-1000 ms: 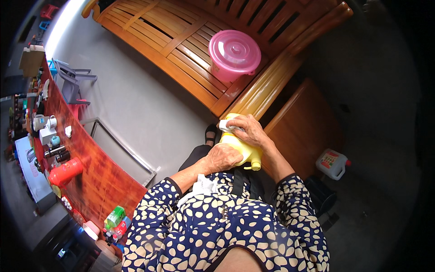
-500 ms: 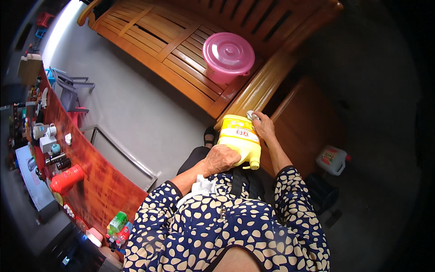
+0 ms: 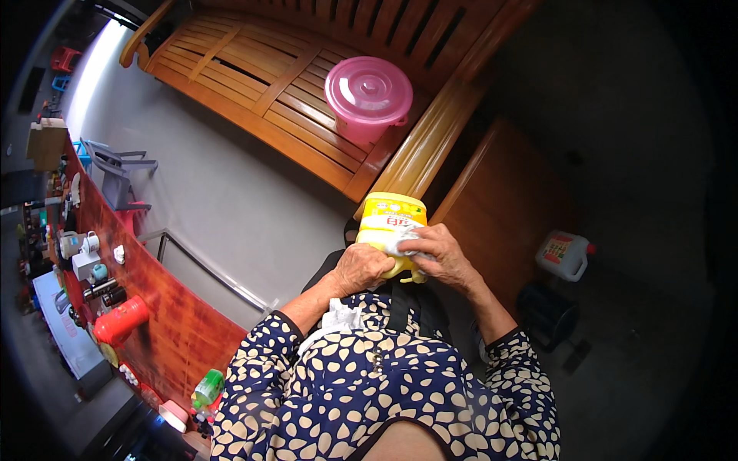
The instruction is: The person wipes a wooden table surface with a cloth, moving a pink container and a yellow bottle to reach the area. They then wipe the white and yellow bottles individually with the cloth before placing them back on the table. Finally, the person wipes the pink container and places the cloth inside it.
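Just right of the frame's center, I have a yellow jug (image 3: 388,219) between two hands, its broad end toward the top of the frame and its neck pointing down toward the wearer's waist. The left hand (image 3: 364,267) is closed, fingers curled tightly on the jug's lower part. The right hand (image 3: 442,257) is partly closed, fingers bent over a crumpled white cloth (image 3: 394,244) that lies against the jug's labeled face. I cannot tell whether the jug also rests on the lap, or whether its far end touches the glossy wooden armrest (image 3: 427,146) beyond it.

Toward the upper center, a pink lidded bucket (image 3: 369,96) stands upright on a slatted wooden surface (image 3: 304,127). A whitish jug with a red cap (image 3: 563,255) shows at right, well apart from the hands. Along the left side I see a curving red-brown surface (image 3: 184,307) bearing a red container (image 3: 121,319) and a white mug (image 3: 91,242), with a green bottle (image 3: 207,388) near the lower edge. A gray chair (image 3: 119,173) stands at upper left. Dark blue sleeves (image 3: 265,349) with cream spots cover the arms above the bare forearms.
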